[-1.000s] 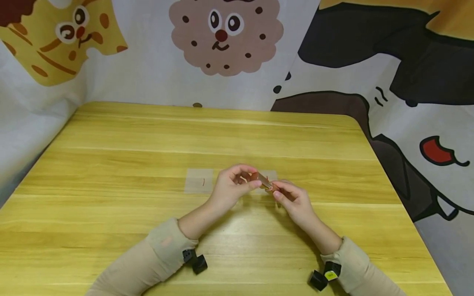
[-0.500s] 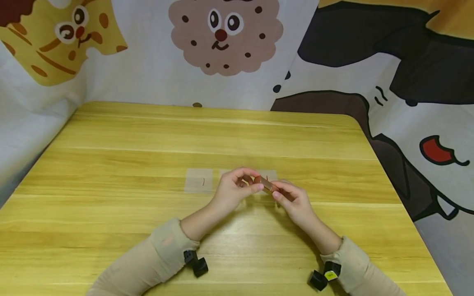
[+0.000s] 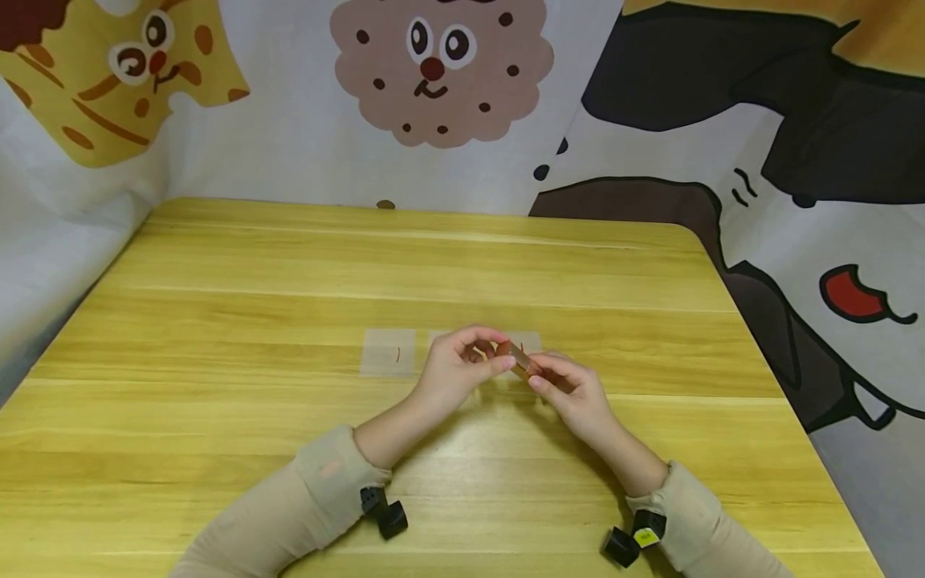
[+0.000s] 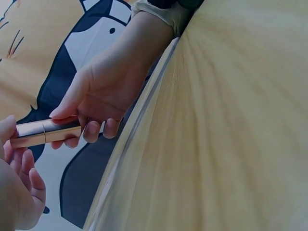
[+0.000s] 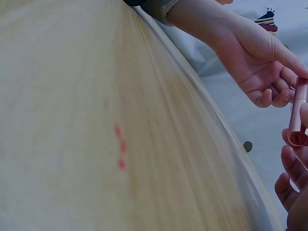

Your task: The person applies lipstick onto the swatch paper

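Observation:
Both hands hold a shiny rose-gold lipstick (image 3: 519, 360), capped and slanting down to the right above the table. My left hand (image 3: 462, 365) pinches its upper left end between thumb and fingers. The lower right end is pinched by my right hand (image 3: 578, 393), whose fingertips partly cover it. In the left wrist view, a thin seam crosses the lipstick (image 4: 45, 132) between the two hands. At the right border of the right wrist view, one end of the lipstick (image 5: 299, 103) faces the camera.
Thin pale paper squares lie on the wooden table (image 3: 253, 449) behind the hands. The left square (image 3: 379, 353) and right square (image 3: 533, 341) bear short red strokes; a middle one is mostly hidden. A cartoon-printed cloth (image 3: 275, 144) hangs behind the table.
A gold band between the lipstick's two parts has gone out of sight as they came together. My left hand moved slightly down and right; the right hand stayed nearly still.

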{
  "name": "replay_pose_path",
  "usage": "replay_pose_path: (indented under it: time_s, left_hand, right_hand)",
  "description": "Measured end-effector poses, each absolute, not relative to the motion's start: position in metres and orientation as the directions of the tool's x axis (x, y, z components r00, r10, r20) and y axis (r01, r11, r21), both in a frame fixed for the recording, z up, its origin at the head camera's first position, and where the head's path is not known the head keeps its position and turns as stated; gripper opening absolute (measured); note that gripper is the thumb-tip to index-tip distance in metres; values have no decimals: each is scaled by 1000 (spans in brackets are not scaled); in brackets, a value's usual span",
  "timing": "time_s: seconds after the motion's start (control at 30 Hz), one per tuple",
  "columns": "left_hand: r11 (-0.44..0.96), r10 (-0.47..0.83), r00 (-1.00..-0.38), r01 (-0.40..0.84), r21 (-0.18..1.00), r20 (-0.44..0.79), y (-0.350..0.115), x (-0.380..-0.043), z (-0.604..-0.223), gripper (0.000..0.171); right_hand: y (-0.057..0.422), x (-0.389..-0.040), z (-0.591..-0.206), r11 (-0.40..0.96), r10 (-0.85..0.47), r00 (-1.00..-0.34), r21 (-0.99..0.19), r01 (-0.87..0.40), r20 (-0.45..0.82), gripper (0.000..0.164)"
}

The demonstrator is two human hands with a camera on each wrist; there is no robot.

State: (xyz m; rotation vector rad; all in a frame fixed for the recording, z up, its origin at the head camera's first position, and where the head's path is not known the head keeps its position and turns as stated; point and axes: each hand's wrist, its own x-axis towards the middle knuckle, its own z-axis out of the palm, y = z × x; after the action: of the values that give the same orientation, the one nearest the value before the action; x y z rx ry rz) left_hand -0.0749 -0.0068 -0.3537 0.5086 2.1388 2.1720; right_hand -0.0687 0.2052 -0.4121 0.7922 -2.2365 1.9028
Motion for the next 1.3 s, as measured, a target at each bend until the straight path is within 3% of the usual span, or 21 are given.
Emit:
replay_pose_path:
  time_s: [0.2,0.37,0.73,1.03,1.3]
  left_hand:
    - [-40,269,-941,201,979,204,-5,-75,-351,20]
    - [-37,270,-940,207,978,209,-1,-84,-370,22]
    - [-55,285,-919,267,962,272,7,-89,-385,23]
    - [-36,330,-905,273,961,269,7,-92,-383,26]
    - [-24,364,-891,284,959,273,8,-99,-381,25]
  right_hand:
    - [205,-69,-413,117,-331,-858,-885,-451,393,31]
    - [205,-69,-414,138,-333,-857,-879,-457,393,32]
    - [199,-67,-400,215,-395,-804,-806,-551,445,30]
    - [196,-63,-382,288,-373,-808,-771,-569,457,29]
    - [202,-68,-386,270,-334,-789,-750,-604,515,32]
